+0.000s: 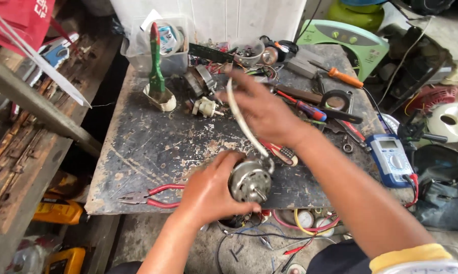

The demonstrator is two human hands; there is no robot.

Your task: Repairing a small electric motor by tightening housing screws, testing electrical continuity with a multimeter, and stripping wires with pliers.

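Observation:
My left hand (pixel 208 190) grips a small round metal motor (pixel 250 181) at the near edge of the workbench, its shaft pointing toward me. A white cable (pixel 243 124) runs up from the motor. My right hand (pixel 262 109) holds that cable higher up, above the middle of the bench, fingers spread around it.
The worn dark workbench (pixel 148 147) carries red-handled pliers (pixel 150 195) at its near left edge, a green brush in a white holder (pixel 157 76), screwdrivers (pixel 340 77), a roll of black tape (pixel 335 99) and a blue multimeter (pixel 389 157) at right. Loose wires (pixel 280 238) lie below the bench.

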